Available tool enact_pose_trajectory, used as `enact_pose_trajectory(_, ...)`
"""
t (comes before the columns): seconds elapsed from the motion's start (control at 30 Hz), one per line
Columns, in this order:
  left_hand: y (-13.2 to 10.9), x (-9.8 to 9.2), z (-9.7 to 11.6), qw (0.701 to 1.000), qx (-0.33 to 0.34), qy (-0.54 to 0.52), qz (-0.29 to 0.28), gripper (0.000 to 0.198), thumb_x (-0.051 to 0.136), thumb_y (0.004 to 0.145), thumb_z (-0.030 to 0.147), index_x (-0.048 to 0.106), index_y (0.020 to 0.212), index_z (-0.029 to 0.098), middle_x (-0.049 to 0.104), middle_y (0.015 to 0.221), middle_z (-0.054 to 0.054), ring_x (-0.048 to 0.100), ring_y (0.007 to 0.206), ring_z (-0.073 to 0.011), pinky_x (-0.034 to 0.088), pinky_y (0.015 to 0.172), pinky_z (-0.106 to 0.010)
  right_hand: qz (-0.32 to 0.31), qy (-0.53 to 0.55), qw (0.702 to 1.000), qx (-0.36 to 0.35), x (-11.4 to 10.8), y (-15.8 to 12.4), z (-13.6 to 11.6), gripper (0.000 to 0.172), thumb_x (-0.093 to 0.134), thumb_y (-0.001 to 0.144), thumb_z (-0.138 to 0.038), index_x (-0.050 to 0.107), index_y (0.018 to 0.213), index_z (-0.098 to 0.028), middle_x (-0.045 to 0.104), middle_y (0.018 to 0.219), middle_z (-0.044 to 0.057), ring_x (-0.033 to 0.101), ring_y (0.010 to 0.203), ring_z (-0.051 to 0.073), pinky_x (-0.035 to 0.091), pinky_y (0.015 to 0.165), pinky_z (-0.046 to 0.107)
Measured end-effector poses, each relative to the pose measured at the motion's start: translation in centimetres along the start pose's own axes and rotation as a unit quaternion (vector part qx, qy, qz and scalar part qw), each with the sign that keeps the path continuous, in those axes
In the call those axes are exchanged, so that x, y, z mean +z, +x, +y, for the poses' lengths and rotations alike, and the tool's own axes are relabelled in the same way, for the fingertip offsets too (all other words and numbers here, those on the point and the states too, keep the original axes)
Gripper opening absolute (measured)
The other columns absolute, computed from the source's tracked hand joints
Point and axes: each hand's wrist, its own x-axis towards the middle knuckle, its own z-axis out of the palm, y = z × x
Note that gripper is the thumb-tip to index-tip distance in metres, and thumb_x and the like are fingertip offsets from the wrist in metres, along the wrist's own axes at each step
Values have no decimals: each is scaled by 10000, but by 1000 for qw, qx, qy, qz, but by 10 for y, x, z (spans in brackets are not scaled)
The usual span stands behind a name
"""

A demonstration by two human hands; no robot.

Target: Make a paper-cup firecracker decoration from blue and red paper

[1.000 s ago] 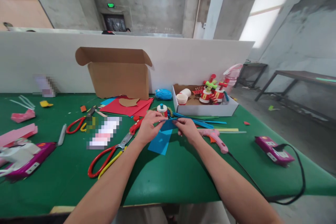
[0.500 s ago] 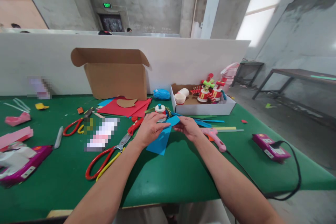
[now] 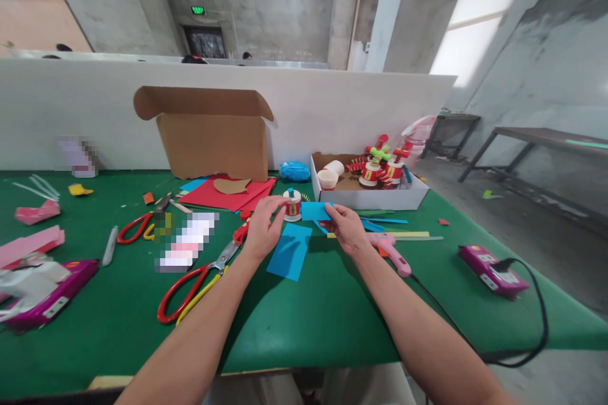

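My right hand (image 3: 346,226) pinches the right end of a small blue paper piece (image 3: 315,211), held up above the green table. To its left, my left hand (image 3: 267,224) is off the paper, with fingers apart and nothing visible in them. Between the hands and just behind stands a paper-cup figure (image 3: 292,205) with a red band and a coiled paper arm; my left hand hides part of it. A larger blue paper sheet (image 3: 291,252) lies flat below. Large scissors (image 3: 220,264) with red and yellow handles rest by my left forearm.
A pink glue gun (image 3: 392,253) lies right of my right hand, its cord crossing my forearm's right side. At the back, a white box (image 3: 394,200) holds cup figures; an open cardboard box (image 3: 213,145) stands left. Purple power strips (image 3: 493,271) sit on the table.
My left hand has let go of the small blue paper and moved left and slightly down. The paper now extends flat from my right hand, and the cup figure shows more.
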Motion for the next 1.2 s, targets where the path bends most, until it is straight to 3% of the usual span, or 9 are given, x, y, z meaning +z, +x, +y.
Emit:
enact_pose_trajectory(0.13,4,-1,2,992,-98,-81,-21,294,503,856,382,711,944,194,657,909,-65,588,895,-196,452,834,-297,1,-14,1000,-15,3,-2,-1,391,825,492,-476,679,684,-168,641,626,-22,583,534,95,514,517,215)
enact_pose_trajectory(0.3,3,2,6,979,-152,-121,-60,268,675,705,394,732,891,210,638,786,-31,544,707,-162,460,722,-285,-18,-34,999,-27,6,-5,1,408,808,506,-494,696,727,-169,645,641,-24,565,553,101,509,520,230)
enact_pose_trajectory(0.67,1,8,-1,974,-137,-159,-83,182,626,699,339,732,738,196,683,770,-44,588,757,-188,468,756,-301,-39,-34,998,-40,5,-4,2,395,803,521,-471,704,763,-174,679,677,-8,587,626,123,499,582,242)
enact_pose_trajectory(1.2,0,11,0,947,-221,-224,-71,195,655,649,364,702,696,180,684,684,-22,603,681,-169,477,674,-275,-30,-19,999,-31,5,-3,2,421,823,513,-417,685,847,-200,688,679,-24,617,644,125,511,634,246)
